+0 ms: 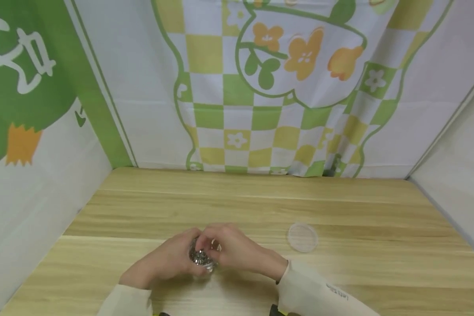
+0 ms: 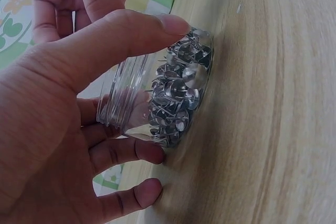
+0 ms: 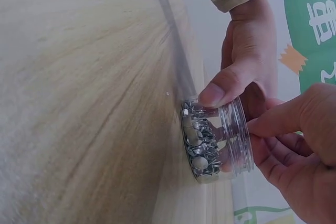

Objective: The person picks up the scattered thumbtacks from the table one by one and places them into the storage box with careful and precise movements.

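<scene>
A clear round plastic jar [image 2: 131, 95] with a threaded open rim stands on the table, partly filled with silver thumbtacks [image 2: 178, 87]. My left hand [image 1: 177, 256] grips it around the side, the thumb near the base in the left wrist view and other fingers on the far side. My right hand [image 1: 233, 248] is over the jar's mouth, with thumb and index finger [image 3: 281, 119] brought together at the rim. Whether a thumbtack is between those fingertips cannot be made out. To the right of the hands lies a clear round lid [image 1: 302, 237], flat on the wood.
The wooden table [image 1: 359, 272] meets a patterned curtain [image 1: 237, 118] at the back. White cloth walls [image 1: 458, 166] stand on the right and, with a green print, on the left. Dark fittings [image 1: 274, 310] show at the bottom edge of the head view.
</scene>
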A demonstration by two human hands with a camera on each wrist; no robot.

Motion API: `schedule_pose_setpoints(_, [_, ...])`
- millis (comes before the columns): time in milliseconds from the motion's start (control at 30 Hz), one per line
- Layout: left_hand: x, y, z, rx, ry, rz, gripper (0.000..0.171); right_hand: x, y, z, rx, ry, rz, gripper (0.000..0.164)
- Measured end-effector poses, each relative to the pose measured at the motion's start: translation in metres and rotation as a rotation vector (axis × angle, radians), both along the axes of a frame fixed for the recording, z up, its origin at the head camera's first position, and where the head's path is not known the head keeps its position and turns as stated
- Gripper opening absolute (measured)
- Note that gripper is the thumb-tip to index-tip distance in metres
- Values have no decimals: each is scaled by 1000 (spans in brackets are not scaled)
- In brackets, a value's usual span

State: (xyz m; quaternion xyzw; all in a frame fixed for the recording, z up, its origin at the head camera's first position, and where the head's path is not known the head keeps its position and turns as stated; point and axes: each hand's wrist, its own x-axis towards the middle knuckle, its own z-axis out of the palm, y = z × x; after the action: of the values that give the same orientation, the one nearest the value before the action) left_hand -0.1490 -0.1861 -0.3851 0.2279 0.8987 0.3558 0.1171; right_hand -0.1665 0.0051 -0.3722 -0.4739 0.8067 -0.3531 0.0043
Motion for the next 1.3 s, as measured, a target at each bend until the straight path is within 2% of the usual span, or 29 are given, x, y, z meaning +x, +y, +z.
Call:
schedule_pose_setpoints(167, [0, 0, -1, 8, 4, 4, 55, 1, 0, -1, 0, 20, 6, 25])
schedule_pose_setpoints(367, [0, 2, 1, -24, 31, 3, 58, 1, 2, -1, -10, 67, 22, 25])
schedule_pose_setpoints(467, [-1, 3, 3, -40, 29, 12, 64, 2, 10, 3, -11, 3, 5, 25])
schedule_pose_setpoints(633, [-1, 5, 3, -27, 13, 41, 69, 3, 41, 10, -24, -130, -82, 22])
schedule_pose_setpoints(867, [0, 10, 0, -23, 28, 46, 72, 2, 108, 5, -37, -120, -235, 27])
schedule_pose_setpoints(967, [-5, 21, -2, -24, 56, 21, 74, 1, 133, 0, -13, -89, -302, 32])
schedule_pose_setpoints(1133, [-16, 53, -5, -33, 113, -83, 75, 3, 166, -9, 79, -41, -437, 48])
schedule_pose_setpoints(1300, [-22, 93, -8, -35, 109, -148, 72, 6, 187, -15, 196, -95, -522, 66])
